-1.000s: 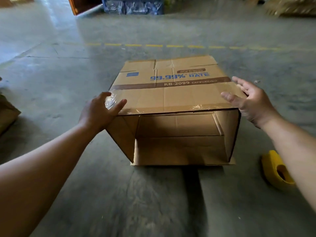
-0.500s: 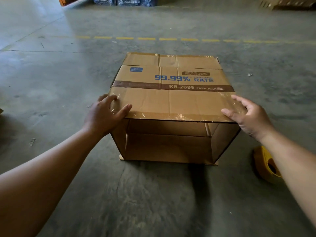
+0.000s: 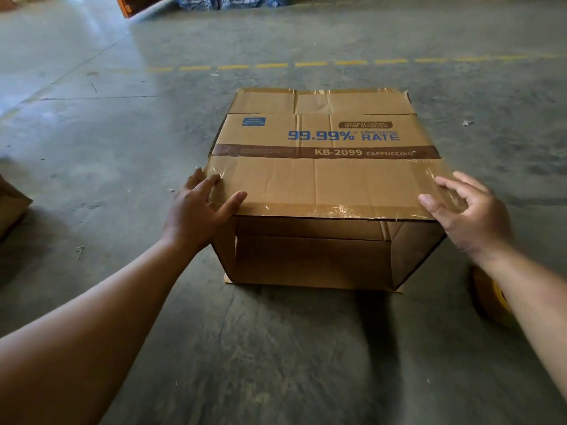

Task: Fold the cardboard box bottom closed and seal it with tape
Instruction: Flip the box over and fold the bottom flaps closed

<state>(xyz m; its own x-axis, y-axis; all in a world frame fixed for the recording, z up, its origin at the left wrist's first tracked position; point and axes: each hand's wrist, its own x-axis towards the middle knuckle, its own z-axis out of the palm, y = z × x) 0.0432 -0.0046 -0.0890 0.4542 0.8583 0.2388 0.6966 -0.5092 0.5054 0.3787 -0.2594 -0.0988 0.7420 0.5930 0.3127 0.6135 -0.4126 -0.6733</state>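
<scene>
A brown cardboard box (image 3: 322,133) with blue "99.99% RATE" print lies on its side on the concrete floor, its open end facing me. The near upper flap (image 3: 325,185), with old clear tape along its edge, sticks out over the opening. My left hand (image 3: 199,210) grips the flap's left corner, thumb on top. My right hand (image 3: 463,210) rests on the flap's right corner with fingers spread. A yellow tape dispenser (image 3: 491,299) lies on the floor to the right, partly hidden by my right forearm.
Another piece of cardboard (image 3: 12,207) shows at the left edge. A dashed yellow line (image 3: 313,64) crosses the floor behind the box. Wrapped goods (image 3: 221,1) and an orange frame stand at the far back.
Both hands have come onto the near flap's corners. The flap has tilted down lower over the opening, and my view has moved closer to the box.
</scene>
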